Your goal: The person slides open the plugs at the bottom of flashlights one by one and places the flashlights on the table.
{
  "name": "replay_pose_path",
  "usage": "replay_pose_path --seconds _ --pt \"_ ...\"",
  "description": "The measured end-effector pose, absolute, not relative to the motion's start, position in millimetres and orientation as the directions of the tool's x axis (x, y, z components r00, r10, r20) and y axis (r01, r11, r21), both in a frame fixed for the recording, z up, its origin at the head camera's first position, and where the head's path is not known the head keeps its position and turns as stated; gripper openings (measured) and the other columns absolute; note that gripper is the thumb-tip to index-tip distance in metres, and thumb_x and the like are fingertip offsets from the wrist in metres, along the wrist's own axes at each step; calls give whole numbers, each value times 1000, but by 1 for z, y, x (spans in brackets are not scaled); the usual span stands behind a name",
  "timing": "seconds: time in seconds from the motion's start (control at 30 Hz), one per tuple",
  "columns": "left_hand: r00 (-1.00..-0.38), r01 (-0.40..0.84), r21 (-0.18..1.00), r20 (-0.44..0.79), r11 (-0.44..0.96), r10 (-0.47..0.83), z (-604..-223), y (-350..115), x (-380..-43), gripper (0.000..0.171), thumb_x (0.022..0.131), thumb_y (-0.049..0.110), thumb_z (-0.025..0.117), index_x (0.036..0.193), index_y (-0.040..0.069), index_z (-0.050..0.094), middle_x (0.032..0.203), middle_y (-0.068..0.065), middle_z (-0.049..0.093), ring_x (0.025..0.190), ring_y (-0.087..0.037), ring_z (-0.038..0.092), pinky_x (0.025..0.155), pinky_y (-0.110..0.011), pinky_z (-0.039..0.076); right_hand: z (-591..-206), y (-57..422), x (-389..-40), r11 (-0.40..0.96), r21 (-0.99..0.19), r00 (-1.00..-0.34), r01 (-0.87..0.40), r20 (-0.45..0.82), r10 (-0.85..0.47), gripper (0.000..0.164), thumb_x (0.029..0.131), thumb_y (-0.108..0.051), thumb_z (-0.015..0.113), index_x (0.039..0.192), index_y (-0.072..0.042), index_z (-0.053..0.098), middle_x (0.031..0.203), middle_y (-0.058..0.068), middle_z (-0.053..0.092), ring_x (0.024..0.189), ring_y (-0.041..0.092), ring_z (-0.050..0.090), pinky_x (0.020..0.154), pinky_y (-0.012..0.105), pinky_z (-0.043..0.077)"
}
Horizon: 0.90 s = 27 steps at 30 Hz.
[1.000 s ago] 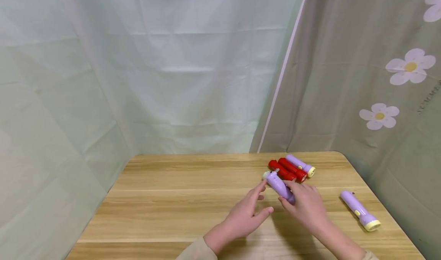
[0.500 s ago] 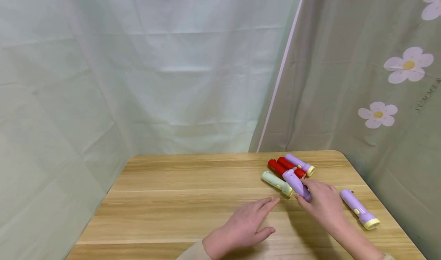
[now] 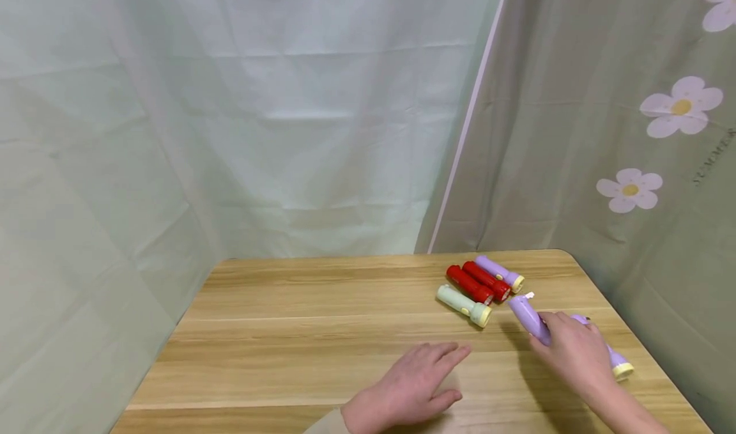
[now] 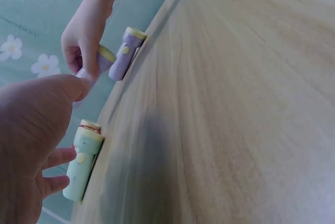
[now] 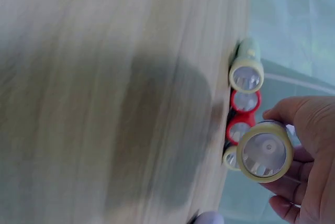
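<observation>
My right hand (image 3: pixel 575 351) grips a purple flashlight (image 3: pixel 529 319) above the right part of the table. In the right wrist view its cream-rimmed lens (image 5: pixel 265 151) faces the camera. Behind that hand lies a second purple flashlight (image 3: pixel 619 361), partly covered in the head view. My left hand (image 3: pixel 411 383) holds nothing, its fingers extended over the table. Beyond it rests a pale green flashlight (image 3: pixel 462 304). Two red flashlights (image 3: pixel 469 284) (image 3: pixel 486 279) and a further purple flashlight (image 3: pixel 498 272) lie side by side with it, all slanting the same way.
The wooden table (image 3: pixel 276 338) has its far edge near a pale curtain (image 3: pixel 322 133). A grey curtain with flowers (image 3: pixel 681 107) hangs along the right side.
My right hand has carried the purple flashlight rightward, away from the row, uncovering the green flashlight. My left hand has drawn back slightly from the green flashlight.
</observation>
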<state>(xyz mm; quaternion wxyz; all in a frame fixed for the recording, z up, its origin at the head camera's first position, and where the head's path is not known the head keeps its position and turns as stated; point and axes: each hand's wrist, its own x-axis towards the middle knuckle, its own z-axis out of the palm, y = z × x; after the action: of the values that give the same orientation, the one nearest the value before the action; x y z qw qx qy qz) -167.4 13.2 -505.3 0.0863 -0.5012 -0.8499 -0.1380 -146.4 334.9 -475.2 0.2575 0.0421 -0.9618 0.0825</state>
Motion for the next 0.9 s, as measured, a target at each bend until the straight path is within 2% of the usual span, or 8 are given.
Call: replay_pose_path --seconds 0.1,0.27,0.4,0.5,0.67,0.9 --pt "-477 879 150 285 453 831 -508 15 -167 71 104 48 53 164 23 22 155 1 43 138 -13 46 114 -37 38 -480 342 -143 985 -142 -880 -97 475 -18 31 72 -24 84 94 -6 71 81 5 67 69 27 61 70 56 41" --pt "-492 870 186 280 456 824 -512 17 -166 70 104 47 53 163 24 24 156 2 43 139 -13 45 113 -38 40 -485 350 -137 991 -120 -907 -58 420 -2 22 75 -24 80 78 -13 61 67 -2 51 59 20 47 61 54 39" --pt "-510 859 225 281 461 813 -515 19 -164 69 104 46 54 163 23 26 157 4 42 140 -13 44 111 -36 41 -488 355 -132 993 -112 -927 -31 376 14 24 77 -24 78 87 -6 66 79 7 64 64 23 54 64 58 40" --pt "-515 855 228 286 465 808 -516 19 -163 69 104 46 55 162 23 27 156 5 43 140 -12 44 111 -35 42 -491 359 -129 994 -107 -930 -23 367 18 27 77 -24 79 90 -3 67 84 9 67 65 23 56 64 58 41" --pt "-516 855 236 285 462 808 -517 20 -163 67 104 46 55 162 22 29 154 5 45 139 -11 45 110 -34 42 -494 363 -127 994 -111 -934 -21 358 21 21 77 -23 77 79 -9 61 69 -1 52 57 17 45 56 52 39" --pt "-523 847 268 267 459 810 -520 21 -162 67 104 46 54 162 23 29 154 4 45 139 -11 45 110 -35 42 -496 363 -127 992 -127 -938 -15 346 30 20 78 -21 75 78 -10 59 68 -1 51 57 19 46 54 53 40"
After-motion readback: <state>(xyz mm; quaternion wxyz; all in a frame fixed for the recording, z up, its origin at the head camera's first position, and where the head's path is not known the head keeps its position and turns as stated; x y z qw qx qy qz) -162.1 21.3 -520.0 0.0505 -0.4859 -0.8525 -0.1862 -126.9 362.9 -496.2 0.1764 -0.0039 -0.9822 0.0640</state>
